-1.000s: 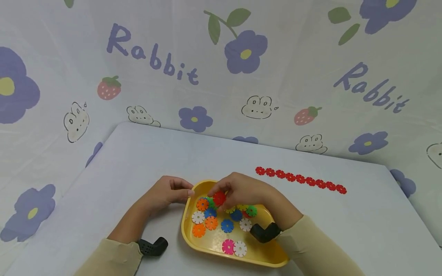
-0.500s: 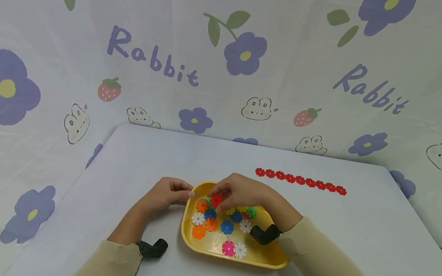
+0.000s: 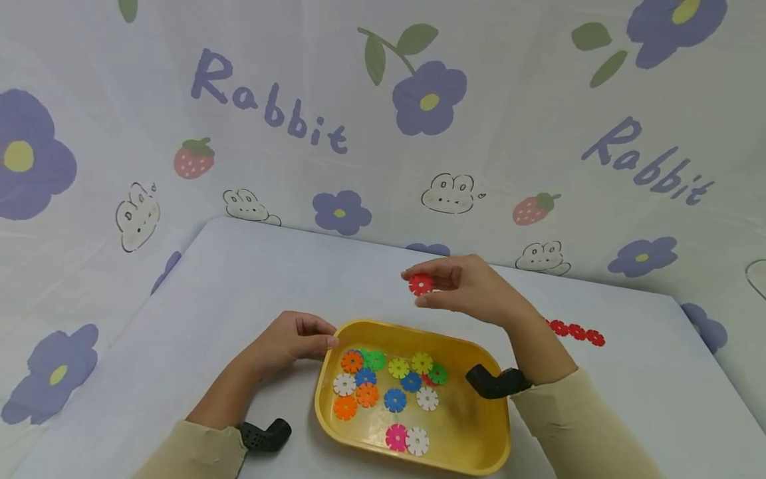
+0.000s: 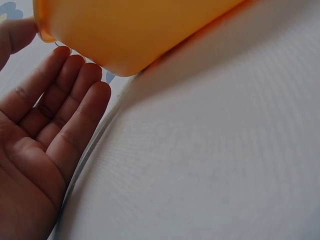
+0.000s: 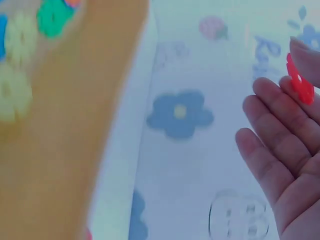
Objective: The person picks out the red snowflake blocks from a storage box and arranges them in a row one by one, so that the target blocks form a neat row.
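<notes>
In the head view my right hand (image 3: 473, 286) pinches a red snowflake building disc (image 3: 421, 285) between thumb and fingers, above the white table behind the tray. The right wrist view shows the same red disc (image 5: 300, 82) nearly edge-on by the thumb, the other fingers extended. My left hand (image 3: 293, 340) grips the left rim of the yellow tray (image 3: 413, 327), thumb at the rim and fingers along the outside wall. Inside the tray lie several loose discs, among them orange discs (image 3: 345, 408), blue discs (image 3: 395, 400), white discs (image 3: 427, 398) and a pink disc (image 3: 395, 437).
A row of red discs (image 3: 577, 332) lies on the table (image 3: 287, 266) at the right, partly hidden behind my right forearm. Behind the table hangs a printed cloth (image 3: 371, 159). Each wrist carries a black camera mount (image 3: 266, 435).
My right hand has lifted the red disc out of the tray and carried it up and to the right, past the tray's back rim. My left hand has stayed at the tray's rim.
</notes>
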The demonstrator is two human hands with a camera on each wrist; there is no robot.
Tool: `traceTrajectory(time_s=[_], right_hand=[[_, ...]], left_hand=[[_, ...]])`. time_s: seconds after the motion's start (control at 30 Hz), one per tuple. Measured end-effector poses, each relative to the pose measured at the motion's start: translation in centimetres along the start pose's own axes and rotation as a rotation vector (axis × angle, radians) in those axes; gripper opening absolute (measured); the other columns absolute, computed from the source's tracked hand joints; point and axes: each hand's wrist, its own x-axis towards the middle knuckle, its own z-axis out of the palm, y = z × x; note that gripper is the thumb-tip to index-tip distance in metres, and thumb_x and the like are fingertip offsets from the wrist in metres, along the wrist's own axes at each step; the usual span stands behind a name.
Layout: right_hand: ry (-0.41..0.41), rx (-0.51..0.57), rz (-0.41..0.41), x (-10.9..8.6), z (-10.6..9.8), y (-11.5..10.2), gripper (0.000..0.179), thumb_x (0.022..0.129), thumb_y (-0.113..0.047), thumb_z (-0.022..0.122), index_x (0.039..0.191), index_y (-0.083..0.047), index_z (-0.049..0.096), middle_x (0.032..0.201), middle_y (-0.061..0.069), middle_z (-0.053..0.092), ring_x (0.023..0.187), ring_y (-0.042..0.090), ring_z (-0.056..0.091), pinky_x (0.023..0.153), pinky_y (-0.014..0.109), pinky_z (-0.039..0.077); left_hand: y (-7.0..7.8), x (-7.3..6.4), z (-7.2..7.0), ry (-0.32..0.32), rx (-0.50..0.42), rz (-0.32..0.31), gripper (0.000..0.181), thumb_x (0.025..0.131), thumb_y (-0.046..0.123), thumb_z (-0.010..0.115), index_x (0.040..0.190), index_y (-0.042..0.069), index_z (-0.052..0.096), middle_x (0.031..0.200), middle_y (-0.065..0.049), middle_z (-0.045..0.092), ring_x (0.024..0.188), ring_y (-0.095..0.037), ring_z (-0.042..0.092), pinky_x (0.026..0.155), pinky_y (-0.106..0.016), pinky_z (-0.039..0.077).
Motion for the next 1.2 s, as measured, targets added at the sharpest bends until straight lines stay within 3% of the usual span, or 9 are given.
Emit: traceTrajectory(time_s=[0.17, 0.37, 0.5, 0.7, 0.83, 0.97, 1.2], right_hand=[[0.100, -0.008, 0.083, 0.2, -2.9, 2.1, 0.041, 0.086, -0.031, 0.077, 0.124, -0.023, 0.067, 0.117, -0.001, 0.071, 0.101, 0.016, 0.070, 0.086, 0.030, 0.058], [0.135, -0.135, 0.172, 0.5, -5.1, 5.4, 0.044, 0.089, -0.031, 0.073, 0.130, -0.019, 0.064, 0.117, 0.004, 0.071, 0.107, 0.022, 0.067, 0.091, 0.039, 0.057], [0.118, -0.227, 0.254, 0.8, -5.2, 8.0, 0.045, 0.089, -0.028, 0.073, 0.131, -0.017, 0.063, 0.122, 0.006, 0.069, 0.116, 0.029, 0.063, 0.093, 0.045, 0.056], [0.037, -0.303, 0.371, 1.7, -3.4, 11.1, 0.050, 0.086, -0.035, 0.075, 0.132, -0.020, 0.064, 0.128, 0.008, 0.065, 0.120, 0.031, 0.056, 0.095, 0.049, 0.054], [0.000, -0.337, 0.362, 2.5, -2.1, 12.0, 0.051, 0.083, -0.041, 0.077, 0.130, -0.028, 0.065, 0.132, 0.007, 0.063, 0.116, 0.027, 0.054, 0.092, 0.045, 0.055], [-0.029, -0.327, 0.333, 3.0, -1.3, 12.4, 0.050, 0.080, -0.038, 0.081, 0.128, -0.031, 0.067, 0.137, 0.005, 0.060, 0.116, 0.026, 0.051, 0.098, 0.045, 0.052], [-0.083, -0.355, 0.242, 3.8, -0.6, 12.7, 0.050, 0.082, -0.031, 0.079, 0.130, -0.025, 0.066, 0.145, -0.002, 0.054, 0.137, 0.032, 0.044, 0.108, 0.050, 0.043]], left_hand=[[-0.2, -0.1, -0.1, 0.007, 0.001, -0.007, 0.039, 0.088, 0.035, 0.073, 0.108, 0.002, 0.071, 0.102, -0.007, 0.072, 0.090, -0.019, 0.069, 0.086, -0.034, 0.059], [-0.3, -0.2, -0.1, 0.010, -0.003, -0.002, 0.038, 0.088, 0.034, 0.073, 0.108, 0.002, 0.070, 0.103, -0.008, 0.072, 0.089, -0.020, 0.069, 0.085, -0.033, 0.059], [-0.3, -0.2, -0.2, 0.016, 0.000, -0.006, 0.038, 0.088, 0.034, 0.074, 0.108, 0.002, 0.070, 0.102, -0.008, 0.072, 0.089, -0.019, 0.070, 0.084, -0.033, 0.059], [-0.3, -0.1, -0.3, 0.012, 0.005, -0.008, 0.039, 0.088, 0.035, 0.074, 0.108, 0.002, 0.071, 0.104, -0.008, 0.072, 0.090, -0.019, 0.070, 0.085, -0.034, 0.059], [-0.2, -0.1, -0.3, 0.010, 0.001, -0.007, 0.039, 0.088, 0.035, 0.073, 0.108, 0.002, 0.071, 0.103, -0.008, 0.072, 0.090, -0.019, 0.070, 0.085, -0.033, 0.059], [-0.1, 0.0, -0.2, 0.011, 0.000, -0.014, 0.039, 0.088, 0.035, 0.073, 0.109, 0.002, 0.070, 0.104, -0.007, 0.072, 0.089, -0.019, 0.070, 0.085, -0.033, 0.059], [0.1, 0.1, -0.1, 0.015, 0.000, -0.024, 0.038, 0.087, 0.034, 0.074, 0.108, 0.002, 0.071, 0.104, -0.007, 0.072, 0.089, -0.019, 0.070, 0.085, -0.032, 0.059]])
